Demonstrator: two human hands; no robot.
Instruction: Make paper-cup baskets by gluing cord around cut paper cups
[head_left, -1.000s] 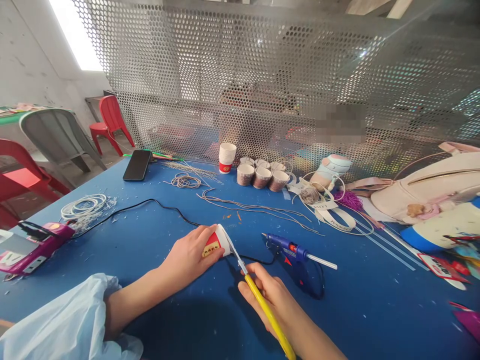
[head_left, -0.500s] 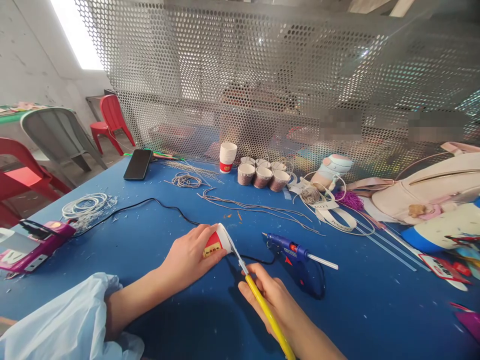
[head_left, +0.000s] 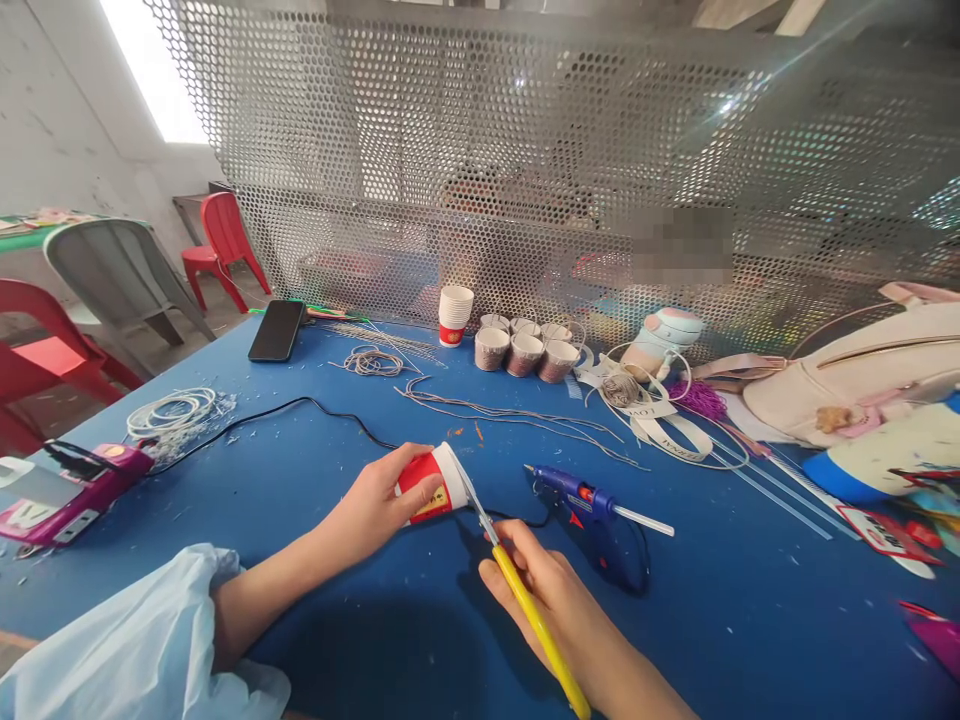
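My left hand (head_left: 373,510) grips a red paper cup (head_left: 433,482) lying on its side on the blue table (head_left: 315,620), its white rim turned to the right. My right hand (head_left: 541,590) is closed round a yellow-handled knife (head_left: 525,610) whose metal blade tip (head_left: 471,497) rests against the cup's rim. A blue hot glue gun (head_left: 589,502) lies just right of the cup, with a clear glue stick at its back and a black cord trailing left across the table.
A stack of paper cups (head_left: 454,314) and several wrapped cups (head_left: 523,352) stand by the perforated metal screen. A phone (head_left: 276,330), coils of cord (head_left: 171,408), loose strings, ribbon, a pink device (head_left: 60,490) and a pale bag (head_left: 862,372) lie around. Plastic chairs stand at left.
My left hand has rolled the cup, so more of its red side shows. The blade stays at the rim and my right hand has shifted slightly.
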